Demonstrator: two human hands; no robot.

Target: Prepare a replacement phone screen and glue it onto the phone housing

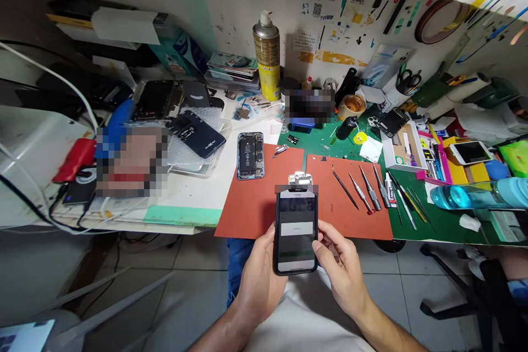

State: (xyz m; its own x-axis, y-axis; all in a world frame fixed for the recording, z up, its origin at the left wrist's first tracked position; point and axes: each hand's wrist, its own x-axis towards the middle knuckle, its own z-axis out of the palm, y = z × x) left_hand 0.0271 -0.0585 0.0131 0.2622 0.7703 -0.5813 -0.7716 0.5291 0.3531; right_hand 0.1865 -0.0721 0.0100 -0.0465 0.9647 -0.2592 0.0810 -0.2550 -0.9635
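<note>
Both my hands hold a black-cased smartphone [296,256] over my lap at the table's near edge. Its screen is lit, with a pale pop-up box across a darkened page. My left hand [260,280] wraps the phone's left side. My right hand [340,261] grips the right edge, its thumb at the screen's side. Just beyond the phone's top lies a small white and metal part [300,178], partly hidden. An opened phone [250,157] with its battery and inner boards showing rests at the left edge of the orange-brown mat [243,209].
Screwdrivers [369,187], tweezers [403,201] and a glue tube [388,190] lie at the right. A yellow spray can [267,58] stands at the back. A dark phone back [198,133] lies on bubble wrap at left. A blue bottle [478,195] lies at far right.
</note>
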